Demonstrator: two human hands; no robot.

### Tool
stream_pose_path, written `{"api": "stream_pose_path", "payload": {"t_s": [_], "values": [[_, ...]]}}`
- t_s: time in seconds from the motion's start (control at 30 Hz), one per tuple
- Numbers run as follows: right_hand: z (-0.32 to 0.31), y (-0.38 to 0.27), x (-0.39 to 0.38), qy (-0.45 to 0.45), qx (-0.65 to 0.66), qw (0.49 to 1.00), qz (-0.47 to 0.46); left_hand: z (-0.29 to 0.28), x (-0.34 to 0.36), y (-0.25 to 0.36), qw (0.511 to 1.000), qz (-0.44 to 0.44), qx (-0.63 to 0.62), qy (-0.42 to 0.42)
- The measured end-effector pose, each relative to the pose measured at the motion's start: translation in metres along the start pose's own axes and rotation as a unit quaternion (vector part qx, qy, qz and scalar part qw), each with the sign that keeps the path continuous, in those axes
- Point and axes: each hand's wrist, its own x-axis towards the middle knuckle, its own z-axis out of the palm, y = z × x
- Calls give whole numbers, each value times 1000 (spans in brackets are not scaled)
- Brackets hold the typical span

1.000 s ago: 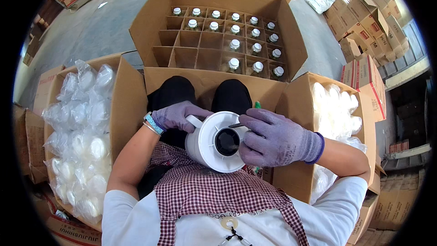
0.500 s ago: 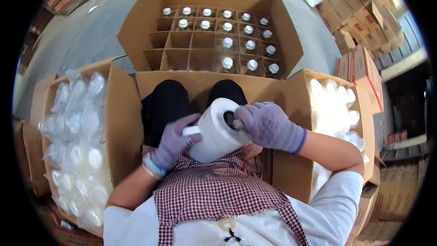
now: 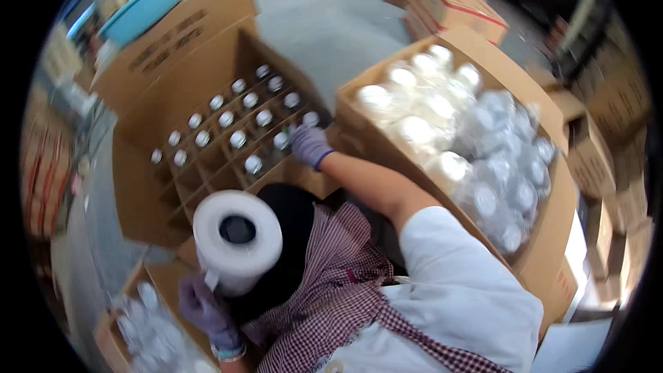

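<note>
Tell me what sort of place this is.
Probably a warehouse or packing workshop: a divided carton holds rows of white-capped bottles, an open box is full of clear plastic-wrapped items, and more cardboard boxes are stacked around.

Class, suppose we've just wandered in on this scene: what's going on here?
A person in a checked apron has the gloved left hand at the handle of a white container by the lap, its round dark opening facing up. The gloved right hand is among white-capped bottles at one corner of a divided carton; blur hides whether it grips one. Some carton cells have no bottle. Plastic-wrapped pale items sit in boxes on either side.
</note>
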Motion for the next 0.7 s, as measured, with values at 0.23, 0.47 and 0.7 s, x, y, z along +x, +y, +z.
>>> {"api": "stream_pose_path", "payload": {"t_s": [0.23, 0.47, 0.7], "values": [[-20, -6, -27, -77, 153, 979, 115, 49, 39, 37, 755, 481, 288, -340], [-229, 94, -96, 11, 203, 979, 6, 86, 3, -14, 756, 410, 243, -448], [-266, 267, -218, -1, 33, 979, 203, 89, -4, -20, 803, 410, 218, -374]]}}
